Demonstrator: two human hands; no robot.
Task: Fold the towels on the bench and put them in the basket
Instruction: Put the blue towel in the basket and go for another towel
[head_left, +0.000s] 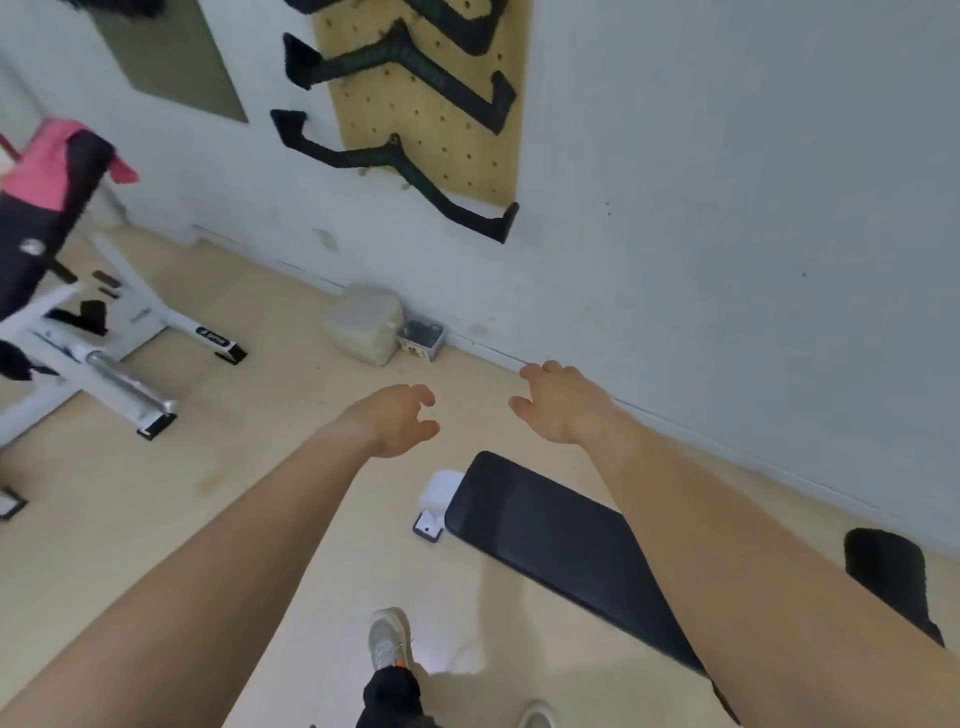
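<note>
**Towel out of reach, both grips empty**

At far left a pink cloth towel (44, 171) is seen draped over the top of a black padded, tilted counter (31, 244), which is carried on a white steel frame (104, 332). That corner is blurred, so the towel's folds cannot be made out. If the towel is tugged by one hanging corner, it is likely to be dragged onto the pale floor. The frame's low feet could be tripped over on approach.

By the wall a cream lidded plastic container (363, 325) is set. Whether it is the basket cannot be told, so a wrong drop-off is possible.

The left grip (400, 418) and right grip (558, 402) are held out in the air. Both are released, with fingers loosely curled and nothing grasped, well apart from the towel.

At right a black padded flat bench (561, 545) is placed near the feet and could be bumped.
</note>
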